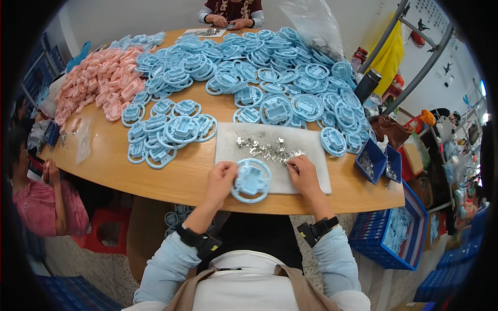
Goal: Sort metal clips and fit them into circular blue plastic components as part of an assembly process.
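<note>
My left hand (pixel 222 179) is closed on the rim of a light blue plastic ring-shaped part (pixel 251 180), which has a boxy recess in its middle. The part is held over the near left edge of a white board (pixel 311 179). Across that board my right hand (pixel 302 172) has its fingers pinched together at the edge of a scatter of small silvery metal pieces (pixel 267 151). Whatever lies between those fingertips is too small to make out.
Large heaps of blue parts (pixel 285 57) and pink parts (pixel 104 83) cover the table's far side. At right are blue bins (pixel 371 160) of small metal pieces, a dark thermos (pixel 368 84) and a blue crate (pixel 389 228). Other people (pixel 236 15) sit across and at left.
</note>
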`<act>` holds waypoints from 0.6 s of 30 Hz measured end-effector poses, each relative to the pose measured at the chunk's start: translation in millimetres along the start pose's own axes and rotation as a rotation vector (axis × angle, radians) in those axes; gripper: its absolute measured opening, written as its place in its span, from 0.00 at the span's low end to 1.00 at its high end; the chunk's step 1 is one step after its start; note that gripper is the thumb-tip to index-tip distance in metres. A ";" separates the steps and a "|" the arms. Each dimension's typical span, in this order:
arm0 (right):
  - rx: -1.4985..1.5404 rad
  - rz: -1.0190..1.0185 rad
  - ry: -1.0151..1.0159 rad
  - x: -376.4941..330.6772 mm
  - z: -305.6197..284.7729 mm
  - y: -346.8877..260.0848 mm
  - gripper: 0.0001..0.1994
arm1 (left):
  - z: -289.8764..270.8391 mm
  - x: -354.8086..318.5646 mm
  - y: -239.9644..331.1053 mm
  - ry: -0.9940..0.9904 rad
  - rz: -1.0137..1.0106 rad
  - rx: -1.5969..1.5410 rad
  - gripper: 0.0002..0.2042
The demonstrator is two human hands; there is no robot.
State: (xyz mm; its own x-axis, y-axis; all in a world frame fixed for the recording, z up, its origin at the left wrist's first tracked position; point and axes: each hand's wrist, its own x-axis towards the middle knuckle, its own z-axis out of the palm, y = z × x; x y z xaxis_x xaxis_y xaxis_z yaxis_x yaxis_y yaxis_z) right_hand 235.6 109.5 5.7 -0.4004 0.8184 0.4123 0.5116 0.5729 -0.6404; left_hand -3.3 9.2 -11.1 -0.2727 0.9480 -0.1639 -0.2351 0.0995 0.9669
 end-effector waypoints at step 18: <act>0.177 -0.150 -0.074 6.0 30.5 -45.3 0.07 | 16.5 -3.5 21.3 -0.277 0.660 0.961 0.39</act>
State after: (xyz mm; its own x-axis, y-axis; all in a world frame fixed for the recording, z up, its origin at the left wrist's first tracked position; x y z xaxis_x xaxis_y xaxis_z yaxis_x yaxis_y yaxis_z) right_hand 186.8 87.1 17.4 -0.5194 0.7156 0.4670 0.3034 0.6654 -0.6821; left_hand 8.0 13.0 13.2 0.1593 0.9221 0.3526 0.7000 -0.3573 0.6183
